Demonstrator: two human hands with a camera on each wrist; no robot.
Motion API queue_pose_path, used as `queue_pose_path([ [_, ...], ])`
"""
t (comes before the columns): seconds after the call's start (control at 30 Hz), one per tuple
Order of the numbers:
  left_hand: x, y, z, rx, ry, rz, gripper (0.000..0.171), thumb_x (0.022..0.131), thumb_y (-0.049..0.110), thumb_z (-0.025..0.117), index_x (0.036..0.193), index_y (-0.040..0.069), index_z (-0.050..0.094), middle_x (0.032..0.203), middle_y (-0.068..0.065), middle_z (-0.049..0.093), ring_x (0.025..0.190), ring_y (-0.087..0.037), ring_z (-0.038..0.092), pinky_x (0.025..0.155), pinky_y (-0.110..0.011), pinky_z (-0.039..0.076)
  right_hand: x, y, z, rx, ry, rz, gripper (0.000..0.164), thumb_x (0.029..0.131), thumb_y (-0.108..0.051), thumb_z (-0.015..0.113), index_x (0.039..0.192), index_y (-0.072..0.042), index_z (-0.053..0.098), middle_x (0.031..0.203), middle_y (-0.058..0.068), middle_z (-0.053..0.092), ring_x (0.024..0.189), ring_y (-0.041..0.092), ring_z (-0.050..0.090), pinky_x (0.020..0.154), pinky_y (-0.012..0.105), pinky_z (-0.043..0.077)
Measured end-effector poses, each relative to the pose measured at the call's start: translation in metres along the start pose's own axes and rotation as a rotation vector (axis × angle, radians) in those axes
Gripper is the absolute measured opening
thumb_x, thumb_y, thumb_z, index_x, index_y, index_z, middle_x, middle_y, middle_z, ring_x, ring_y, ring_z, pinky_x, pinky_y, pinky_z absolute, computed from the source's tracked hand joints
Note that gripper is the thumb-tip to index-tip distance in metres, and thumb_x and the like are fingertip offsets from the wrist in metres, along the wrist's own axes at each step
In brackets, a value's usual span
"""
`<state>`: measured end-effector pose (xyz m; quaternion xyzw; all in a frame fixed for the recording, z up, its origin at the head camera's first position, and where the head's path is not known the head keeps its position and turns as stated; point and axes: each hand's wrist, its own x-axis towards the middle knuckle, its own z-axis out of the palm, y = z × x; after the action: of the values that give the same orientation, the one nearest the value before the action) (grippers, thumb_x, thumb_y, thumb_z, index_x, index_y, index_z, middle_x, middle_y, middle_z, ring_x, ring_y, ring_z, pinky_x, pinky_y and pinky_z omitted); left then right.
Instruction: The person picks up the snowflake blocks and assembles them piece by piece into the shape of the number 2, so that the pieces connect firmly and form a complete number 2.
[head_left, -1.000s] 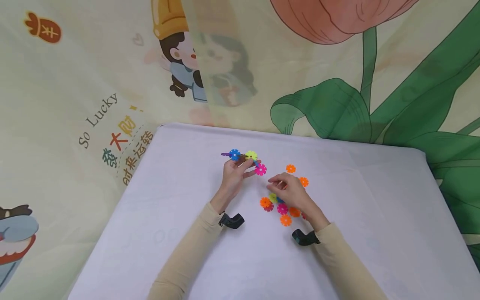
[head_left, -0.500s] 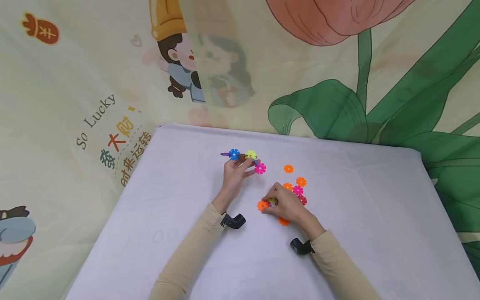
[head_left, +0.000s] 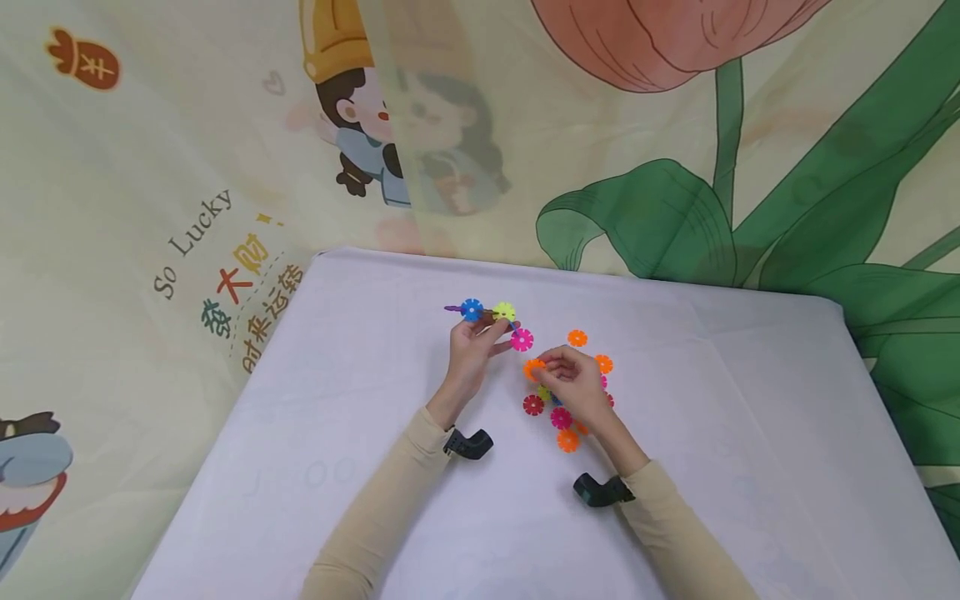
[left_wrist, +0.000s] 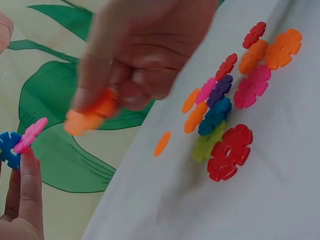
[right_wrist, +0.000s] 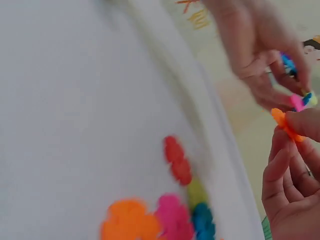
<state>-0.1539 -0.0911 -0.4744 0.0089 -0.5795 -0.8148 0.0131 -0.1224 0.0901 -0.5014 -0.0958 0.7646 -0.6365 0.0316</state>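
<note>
My left hand [head_left: 472,354] holds up a chain of joined snowflake discs above the table. The chain shows a purple disc edge-on, a blue disc [head_left: 472,310], a yellow disc [head_left: 504,312] and a pink disc [head_left: 522,340]; fingers hide part of it. Between thumb and fingers, my right hand [head_left: 573,382] pinches a loose orange snowflake disc [left_wrist: 90,117]. That orange disc is lifted off the table, just apart from the chain's pink end. Below the right hand lie loose discs, among them a red disc [left_wrist: 230,152] and a pink disc [head_left: 561,417].
Several more discs are scattered to the right, including an orange disc [head_left: 577,337] farther back. A white cloth covers the table [head_left: 360,508]. Behind it hangs a printed curtain [head_left: 645,125]. Each wrist carries a black camera mount [head_left: 468,444].
My right hand went down to the loose discs, took the orange one and raised it towards the chain. The left hand stays almost still with the chain.
</note>
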Motion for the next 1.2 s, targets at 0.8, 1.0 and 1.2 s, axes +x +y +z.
queue_pose_path([
  [0.8, -0.004, -0.002, 0.003, 0.022, -0.119, -0.035, 0.029, 0.095, 0.001, 0.062, 0.122, -0.004, 0.054, 0.111, -0.009, 0.069, 0.093, -0.013, 0.066, 0.077, -0.026, 0.057, 0.019, -0.020, 0.008, 0.294, 0.101, 0.047, 0.028, 0.096, -0.020, 0.066, 0.107, 0.006, 0.065, 0.083, 0.003, 0.067, 0.067, 0.015, 0.061, 0.067, 0.021, 0.055],
  [1.0, -0.002, -0.002, 0.006, 0.071, -0.113, -0.037, 0.022, 0.094, 0.000, 0.063, 0.114, -0.010, 0.059, 0.094, -0.002, 0.069, 0.081, -0.012, 0.065, 0.072, -0.022, 0.055, 0.019, -0.021, 0.008, 0.284, 0.103, 0.040, 0.030, 0.096, -0.021, 0.066, 0.112, 0.004, 0.065, 0.087, 0.002, 0.068, 0.069, 0.017, 0.062, 0.069, 0.021, 0.055],
  [1.2, 0.000, -0.002, 0.009, 0.103, -0.021, -0.004, 0.022, 0.092, 0.006, 0.068, 0.110, -0.006, 0.065, 0.097, -0.005, 0.071, 0.083, -0.016, 0.064, 0.073, -0.021, 0.053, 0.016, -0.020, 0.008, 0.294, 0.114, 0.119, 0.033, 0.098, -0.022, 0.064, 0.124, -0.002, 0.063, 0.084, 0.003, 0.066, 0.070, 0.019, 0.061, 0.068, 0.018, 0.054],
])
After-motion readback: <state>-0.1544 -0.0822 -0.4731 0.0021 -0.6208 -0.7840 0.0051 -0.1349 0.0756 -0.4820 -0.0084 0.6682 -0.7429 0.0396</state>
